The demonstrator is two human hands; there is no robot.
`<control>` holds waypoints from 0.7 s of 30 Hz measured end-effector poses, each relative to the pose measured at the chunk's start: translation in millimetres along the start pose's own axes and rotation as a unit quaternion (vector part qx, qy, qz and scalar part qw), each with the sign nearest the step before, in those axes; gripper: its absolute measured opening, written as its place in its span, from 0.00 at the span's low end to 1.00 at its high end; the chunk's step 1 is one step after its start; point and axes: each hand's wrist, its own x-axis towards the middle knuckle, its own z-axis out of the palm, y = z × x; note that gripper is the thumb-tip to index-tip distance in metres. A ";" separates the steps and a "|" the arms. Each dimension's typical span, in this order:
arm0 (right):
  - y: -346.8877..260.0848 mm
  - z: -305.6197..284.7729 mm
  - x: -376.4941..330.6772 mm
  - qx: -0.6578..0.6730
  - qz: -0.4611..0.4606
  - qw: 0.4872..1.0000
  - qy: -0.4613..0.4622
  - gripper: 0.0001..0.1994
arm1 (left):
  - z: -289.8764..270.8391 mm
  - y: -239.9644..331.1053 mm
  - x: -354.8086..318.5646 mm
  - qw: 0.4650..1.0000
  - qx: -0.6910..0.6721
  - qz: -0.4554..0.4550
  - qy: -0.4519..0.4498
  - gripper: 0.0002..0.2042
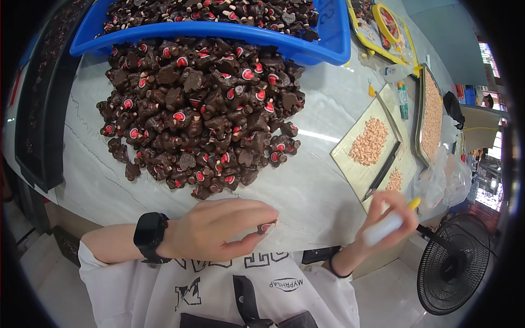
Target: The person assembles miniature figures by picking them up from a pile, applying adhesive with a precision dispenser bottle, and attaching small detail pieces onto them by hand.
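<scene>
My left hand (219,227), with a black watch on its wrist, pinches a small dark brown figurine (266,227) marked with red and white between thumb and fingertips. The hand hides most of it. To the right, my right hand (391,218) is closed around a small white bottle (383,228) with a yellow tip. It hovers by the near corner of a pale yellow board (350,177). On that board lie small beige pieces (369,143) in two heaps and black tweezers (383,170). A big pile of brown figurines (191,109) covers the table beyond my left hand.
Behind the pile stands a blue tub (219,30) of more figurines. A long black tray (41,147) runs along the left. At right are a tray of beige pieces (430,117), clear plastic bags (451,177), a yellow tape roll (385,24) and a black fan (454,265).
</scene>
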 end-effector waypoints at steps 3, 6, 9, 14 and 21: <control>37.4 -6.9 15.8 -0.120 0.076 0.988 -0.064 0.15 | 1.0 -2.9 -0.9 1.000 0.022 0.001 0.008 0.20; 41.1 -0.6 15.3 -0.148 0.067 0.982 -0.098 0.14 | -0.4 -3.8 2.5 1.000 0.023 -0.017 0.000 0.20; 45.6 2.3 13.5 -0.186 0.040 0.976 -0.109 0.14 | -0.9 -3.2 4.7 1.000 0.001 -0.025 -0.012 0.21; 21.5 -1.4 9.5 -0.009 -0.002 0.998 -0.057 0.17 | -4.3 3.1 4.1 0.979 -0.139 -0.141 -0.052 0.19; -49.0 24.4 2.4 0.427 0.036 0.869 -0.246 0.18 | -9.2 3.3 4.9 0.796 -0.498 -0.316 -0.137 0.14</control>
